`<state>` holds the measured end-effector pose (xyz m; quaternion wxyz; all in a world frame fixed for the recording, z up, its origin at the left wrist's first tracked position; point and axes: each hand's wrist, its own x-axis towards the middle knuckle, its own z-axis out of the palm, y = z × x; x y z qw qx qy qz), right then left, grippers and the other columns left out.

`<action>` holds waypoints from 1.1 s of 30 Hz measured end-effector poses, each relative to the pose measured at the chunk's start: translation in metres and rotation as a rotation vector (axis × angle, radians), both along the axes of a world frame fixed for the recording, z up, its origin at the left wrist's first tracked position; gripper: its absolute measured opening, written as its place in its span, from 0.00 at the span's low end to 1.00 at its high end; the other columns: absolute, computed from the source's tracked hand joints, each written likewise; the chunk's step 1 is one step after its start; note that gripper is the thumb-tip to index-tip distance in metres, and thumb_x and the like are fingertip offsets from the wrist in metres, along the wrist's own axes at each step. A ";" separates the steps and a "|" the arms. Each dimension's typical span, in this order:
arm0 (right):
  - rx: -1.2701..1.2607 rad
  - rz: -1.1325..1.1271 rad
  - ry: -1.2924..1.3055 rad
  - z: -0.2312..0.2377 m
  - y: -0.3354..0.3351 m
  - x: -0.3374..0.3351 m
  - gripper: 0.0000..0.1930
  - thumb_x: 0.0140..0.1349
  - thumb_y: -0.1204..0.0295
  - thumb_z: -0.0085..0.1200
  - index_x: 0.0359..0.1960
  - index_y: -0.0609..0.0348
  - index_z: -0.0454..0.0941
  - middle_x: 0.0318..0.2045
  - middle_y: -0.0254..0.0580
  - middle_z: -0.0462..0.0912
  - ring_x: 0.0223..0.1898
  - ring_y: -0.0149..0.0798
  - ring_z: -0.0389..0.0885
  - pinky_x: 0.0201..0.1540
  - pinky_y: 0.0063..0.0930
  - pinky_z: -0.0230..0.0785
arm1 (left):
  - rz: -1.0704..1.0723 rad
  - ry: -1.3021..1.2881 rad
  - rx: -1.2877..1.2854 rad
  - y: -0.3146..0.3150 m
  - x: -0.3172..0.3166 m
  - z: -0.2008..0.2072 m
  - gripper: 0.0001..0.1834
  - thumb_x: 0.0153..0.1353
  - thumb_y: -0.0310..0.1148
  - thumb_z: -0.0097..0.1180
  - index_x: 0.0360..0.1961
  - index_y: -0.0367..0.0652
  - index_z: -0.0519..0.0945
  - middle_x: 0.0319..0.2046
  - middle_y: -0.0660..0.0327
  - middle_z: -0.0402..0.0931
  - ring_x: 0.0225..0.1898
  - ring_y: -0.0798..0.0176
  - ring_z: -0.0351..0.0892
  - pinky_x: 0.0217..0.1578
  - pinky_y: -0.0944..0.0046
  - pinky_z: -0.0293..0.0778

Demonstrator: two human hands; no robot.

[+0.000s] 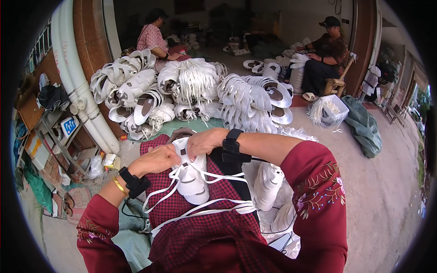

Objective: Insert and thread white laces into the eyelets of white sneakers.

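The shoe upper (192, 185) looked smooth and leather-like, its shoelaces (246, 208) woven cloth. The checked apron (200, 230) was matt cloth; the bracelet (119, 186), glossy metal; the drainpipes (66, 54), smooth plastic; the chair (336, 85), wood; the ground (368, 195), matt concrete.

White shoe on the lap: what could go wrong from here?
The lace ends spread over the checked cloth, close to a bundle of white laces, so they might tangle. The shoe rests on that cloth with no clamp in sight; if the left hand and right hand both let go, it could slip.
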<state>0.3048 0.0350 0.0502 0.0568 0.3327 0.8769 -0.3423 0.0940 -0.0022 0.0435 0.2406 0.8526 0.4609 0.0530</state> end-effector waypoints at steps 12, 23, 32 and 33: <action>0.139 -0.409 0.789 -0.041 -0.010 -0.001 0.16 0.66 0.62 0.53 0.30 0.63 0.81 0.19 0.32 0.75 0.23 0.26 0.68 0.27 0.28 0.64 | 0.142 -0.193 0.096 -0.010 0.014 -0.011 0.07 0.47 0.28 0.60 0.23 0.33 0.83 0.29 0.54 0.76 0.34 0.58 0.77 0.37 0.62 0.73; 0.358 -0.273 0.856 -0.048 -0.023 0.013 0.12 0.70 0.66 0.53 0.37 0.64 0.83 0.31 0.36 0.79 0.37 0.29 0.75 0.45 0.26 0.68 | 0.391 -1.017 -0.198 -0.025 0.014 -0.010 0.09 0.72 0.28 0.45 0.51 0.39 0.70 0.27 0.61 0.77 0.21 0.74 0.74 0.21 0.74 0.72; 0.410 -0.276 0.930 -0.047 -0.029 0.014 0.09 0.66 0.70 0.56 0.38 0.62 0.85 0.37 0.40 0.80 0.42 0.35 0.77 0.46 0.28 0.70 | 0.374 -1.057 -0.256 -0.032 0.030 -0.045 0.12 0.68 0.32 0.57 0.43 0.33 0.84 0.24 0.62 0.79 0.22 0.76 0.75 0.19 0.76 0.70; 0.390 -0.344 0.929 -0.046 -0.031 0.013 0.09 0.66 0.70 0.57 0.39 0.62 0.85 0.38 0.40 0.80 0.43 0.35 0.78 0.47 0.29 0.70 | 0.379 -1.054 -0.263 -0.031 0.031 -0.046 0.12 0.68 0.32 0.57 0.43 0.33 0.84 0.24 0.62 0.79 0.22 0.76 0.75 0.19 0.76 0.70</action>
